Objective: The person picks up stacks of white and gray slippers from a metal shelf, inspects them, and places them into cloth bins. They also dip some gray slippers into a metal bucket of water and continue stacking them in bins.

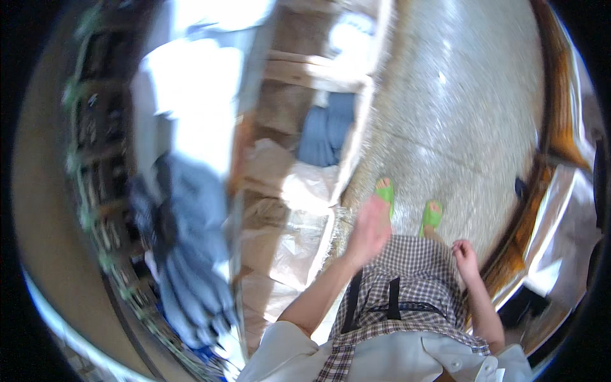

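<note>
My left hand [371,230] is raised in front of the checked apron I wear [417,267], over the floor beside the lined bins. Motion smears its fingers, and nothing shows clearly in it. To the right, my right hand [465,258] hangs beside the apron, its fingers loosely bent and slightly apart with nothing visible in them. Neither hand touches the goods around me. Nearest on the left are the lined bins [332,223], one of them with folded blue-grey cloth [328,130] inside.
A white tabletop [203,102] at the left carries a bunched pile of blue-grey cloth [191,254]. Beyond it runs a dark rack with green edges [86,165]. Brown-sided bins [541,219] line the right. Between the rows lies a shiny grey floor [464,121], with my green slippers [431,215] on it.
</note>
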Demonstrator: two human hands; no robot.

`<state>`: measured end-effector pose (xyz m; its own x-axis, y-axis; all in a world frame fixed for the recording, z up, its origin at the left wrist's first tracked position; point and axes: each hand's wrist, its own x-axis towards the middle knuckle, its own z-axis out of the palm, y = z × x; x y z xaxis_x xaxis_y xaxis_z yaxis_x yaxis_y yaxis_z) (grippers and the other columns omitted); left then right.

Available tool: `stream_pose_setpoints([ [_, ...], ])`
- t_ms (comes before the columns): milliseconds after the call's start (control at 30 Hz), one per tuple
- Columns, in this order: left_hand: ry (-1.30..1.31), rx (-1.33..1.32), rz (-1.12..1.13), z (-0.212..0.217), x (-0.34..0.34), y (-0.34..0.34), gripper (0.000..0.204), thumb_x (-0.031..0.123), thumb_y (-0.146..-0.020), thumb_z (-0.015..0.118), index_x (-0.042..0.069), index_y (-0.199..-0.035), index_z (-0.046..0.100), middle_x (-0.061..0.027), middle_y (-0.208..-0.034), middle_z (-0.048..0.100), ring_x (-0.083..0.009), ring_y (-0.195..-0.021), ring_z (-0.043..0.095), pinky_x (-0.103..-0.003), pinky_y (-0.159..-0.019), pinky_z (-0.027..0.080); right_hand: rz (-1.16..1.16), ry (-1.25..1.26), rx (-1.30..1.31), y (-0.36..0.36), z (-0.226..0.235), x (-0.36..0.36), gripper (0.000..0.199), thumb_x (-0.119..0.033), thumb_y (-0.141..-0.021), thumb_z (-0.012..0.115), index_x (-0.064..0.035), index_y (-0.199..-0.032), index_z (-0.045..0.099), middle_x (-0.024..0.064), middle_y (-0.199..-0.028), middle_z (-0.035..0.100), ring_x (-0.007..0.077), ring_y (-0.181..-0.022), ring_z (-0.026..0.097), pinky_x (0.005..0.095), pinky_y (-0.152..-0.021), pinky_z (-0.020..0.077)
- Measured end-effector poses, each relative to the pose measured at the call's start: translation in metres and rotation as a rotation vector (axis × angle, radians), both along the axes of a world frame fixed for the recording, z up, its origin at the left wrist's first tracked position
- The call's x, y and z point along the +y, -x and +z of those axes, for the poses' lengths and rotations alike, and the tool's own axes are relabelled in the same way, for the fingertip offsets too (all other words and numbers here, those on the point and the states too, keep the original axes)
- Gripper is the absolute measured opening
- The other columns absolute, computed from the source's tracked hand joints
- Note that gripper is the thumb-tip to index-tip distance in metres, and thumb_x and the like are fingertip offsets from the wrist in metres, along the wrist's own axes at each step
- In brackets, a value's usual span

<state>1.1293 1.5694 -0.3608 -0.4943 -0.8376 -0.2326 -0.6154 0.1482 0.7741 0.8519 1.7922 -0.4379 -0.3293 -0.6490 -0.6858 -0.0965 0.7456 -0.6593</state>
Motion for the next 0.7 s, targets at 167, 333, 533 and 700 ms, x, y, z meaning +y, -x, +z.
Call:
stream_pose_setpoints([
  [167, 0.272, 0.174, -0.171, 0.195, 0.028, -0.041, 0.054, 0.016, -0.076, 0.067, 0.004, -0.124, 0.045, -0.0184, -0.125, 0.048, -0.0312, -0.103, 0.057, -0.038, -0.089, 0.046, 0.254, 0.090, -0.059, -0.013, 0.050, -0.047, 0.010, -0.006, -0.085, 0.054, -0.0006, -0.093, 0.055, 0.0034, -0.076, 0.057, 0.0109, -0.067, 0.052, 0.0263, -0.063, 0.0444],
  [333, 0.705, 0.359, 0.484, 0.340, 0.063, -0.144, 0.044, 0.008, -0.084, 0.059, 0.003, -0.123, 0.039, -0.0200, -0.108, 0.055, -0.0243, -0.084, 0.064, -0.033, -0.072, 0.054, 0.461, 0.195, -0.037, -0.011, 0.085, -0.079, 0.011, -0.008, -0.082, 0.057, 0.0009, -0.090, 0.056, 0.0059, -0.074, 0.058, 0.0123, -0.069, 0.055, 0.0274, -0.064, 0.0454],
  [533, 0.485, 0.497, 1.159, 0.366, 0.026, -0.330, 0.034, 0.010, -0.089, 0.052, 0.001, -0.120, 0.042, -0.0121, -0.106, 0.056, -0.0202, -0.087, 0.061, -0.027, -0.075, 0.047, 0.535, 0.235, 0.092, -0.032, 0.094, -0.097, 0.013, -0.008, -0.080, 0.058, 0.0004, -0.090, 0.057, 0.0097, -0.077, 0.061, 0.0167, -0.070, 0.057, 0.0301, -0.065, 0.0468],
  [700, 0.066, 0.437, 1.215, 0.257, -0.065, -0.513, 0.036, 0.014, -0.084, 0.059, 0.003, -0.115, 0.046, -0.0093, -0.096, 0.054, -0.0152, -0.087, 0.058, -0.024, -0.060, 0.043, 0.483, 0.153, 0.166, -0.095, 0.121, -0.086, 0.016, -0.010, -0.081, 0.058, 0.0004, -0.093, 0.057, 0.0125, -0.083, 0.062, 0.0221, -0.075, 0.060, 0.0325, -0.070, 0.0474],
])
